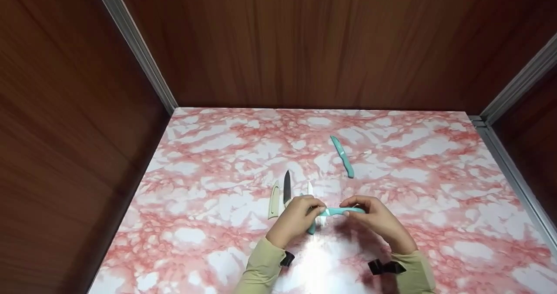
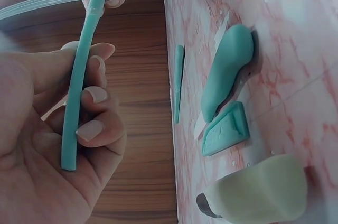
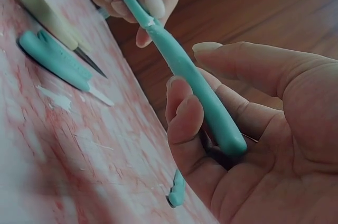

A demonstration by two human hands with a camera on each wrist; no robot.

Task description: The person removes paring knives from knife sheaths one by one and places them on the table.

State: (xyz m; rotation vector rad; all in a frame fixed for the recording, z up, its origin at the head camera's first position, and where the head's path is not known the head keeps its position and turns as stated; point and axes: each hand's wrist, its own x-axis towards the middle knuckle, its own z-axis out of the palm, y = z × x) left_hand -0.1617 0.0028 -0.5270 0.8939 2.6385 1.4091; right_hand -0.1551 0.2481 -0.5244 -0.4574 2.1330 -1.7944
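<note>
Both hands hold a teal knife (image 1: 337, 211) with its blade hidden in a matching sheath (image 2: 79, 76). My left hand (image 1: 298, 218) curls its fingers round the sheath end. My right hand (image 1: 378, 222) grips the handle (image 3: 195, 81) between thumb and fingers. A pale seam shows where handle and sheath meet. Below my left hand lies a second teal knife (image 2: 229, 65), its light blade (image 1: 310, 188) bare, with a loose teal sheath (image 2: 226, 130) beside it. A cream-handled knife (image 2: 259, 189) with a dark blade (image 1: 287, 187) lies to the left, partly hidden by that hand.
A cream sheath (image 1: 274, 200) lies left of the dark blade. Farther back on the table is another teal knife (image 1: 343, 157), sheathed. The red-and-white marbled tabletop (image 1: 209, 242) is bordered by brown wood-look panels (image 1: 304, 46) at the back and sides.
</note>
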